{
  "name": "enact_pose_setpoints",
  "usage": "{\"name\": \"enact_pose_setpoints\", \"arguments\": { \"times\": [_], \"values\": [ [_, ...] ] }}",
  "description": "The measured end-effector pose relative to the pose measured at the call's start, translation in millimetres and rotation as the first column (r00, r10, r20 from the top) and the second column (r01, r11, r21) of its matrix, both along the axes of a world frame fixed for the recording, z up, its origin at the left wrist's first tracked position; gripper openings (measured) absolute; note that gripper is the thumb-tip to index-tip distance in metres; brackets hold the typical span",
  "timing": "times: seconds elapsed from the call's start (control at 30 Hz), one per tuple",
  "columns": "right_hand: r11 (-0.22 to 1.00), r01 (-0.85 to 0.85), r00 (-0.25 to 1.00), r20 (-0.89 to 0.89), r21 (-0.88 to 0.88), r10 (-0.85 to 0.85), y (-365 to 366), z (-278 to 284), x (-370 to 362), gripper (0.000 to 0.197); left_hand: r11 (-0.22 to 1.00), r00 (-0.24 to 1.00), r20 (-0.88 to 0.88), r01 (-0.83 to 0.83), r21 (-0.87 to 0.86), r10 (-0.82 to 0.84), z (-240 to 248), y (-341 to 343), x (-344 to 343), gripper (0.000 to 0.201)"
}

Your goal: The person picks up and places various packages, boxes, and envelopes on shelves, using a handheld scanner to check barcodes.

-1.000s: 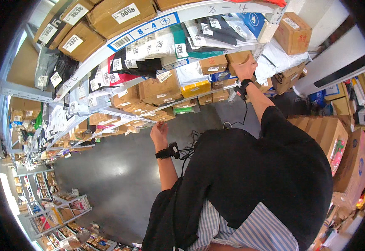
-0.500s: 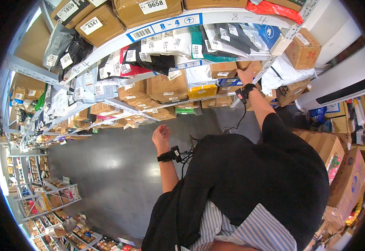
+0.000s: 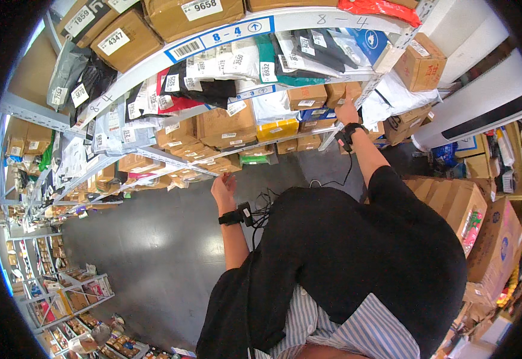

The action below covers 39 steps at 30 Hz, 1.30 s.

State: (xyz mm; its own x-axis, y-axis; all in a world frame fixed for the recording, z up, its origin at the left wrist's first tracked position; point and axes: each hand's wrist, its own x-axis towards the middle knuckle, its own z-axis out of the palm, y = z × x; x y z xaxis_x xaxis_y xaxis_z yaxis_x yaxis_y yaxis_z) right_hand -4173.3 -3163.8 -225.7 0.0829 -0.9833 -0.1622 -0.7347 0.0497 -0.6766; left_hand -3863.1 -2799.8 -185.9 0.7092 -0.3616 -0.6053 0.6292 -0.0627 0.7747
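Observation:
My right hand (image 3: 347, 111) reaches up to the shelf with one finger stretched out against the front of a small brown cardboard box (image 3: 334, 93). Its other fingers are partly hidden, and I see no grip around the box. Beside that box sits another cardboard box (image 3: 307, 97) with a white label, above a blue package (image 3: 314, 113). My left hand (image 3: 224, 186) hangs in the air below the shelf, fingers loosely bent and nothing in them. Both wrists carry black straps with small cabled devices.
Bagged parcels (image 3: 225, 67) fill the shelf above, and larger boxes (image 3: 195, 15) stand on top. A white upright post (image 3: 392, 57) is right of my right hand. Big cartons (image 3: 446, 209) stand at my right side, near a white column (image 3: 482, 119). Grey floor (image 3: 147, 239) lies left.
The view has shifted slightly, moving the shelf left and up in the picture. My right hand has drawn a little down and right from the small box, uncovering more of its front.

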Motion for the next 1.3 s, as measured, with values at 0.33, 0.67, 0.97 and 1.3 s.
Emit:
{"name": "enact_pose_setpoints", "arguments": {
  "times": [0.33,0.67,0.97,1.3],
  "values": [
    [0.989,-0.144,0.99,0.008,0.019,0.144,0,4,-33,0.095,0.99,0.984,0.129,0.131,-0.044,-0.124,36,-68,-33,0.017],
    [0.973,-0.227,0.962,-0.162,-0.032,0.22,-22,26,-52,0.091,0.971,0.955,0.197,0.234,-0.038,-0.223,40,-151,-85,0.018],
    [0.947,-0.307,0.951,-0.074,-0.1,0.3,-33,18,-87,0.088,0.912,0.9,0.251,0.393,-0.12,-0.356,49,-218,-165,0.021],
    [0.941,-0.283,0.955,0.031,-0.183,0.294,-42,21,-104,0.082,0.898,0.881,0.327,0.408,-0.164,-0.341,99,-273,-198,0.064]
  ]
}}
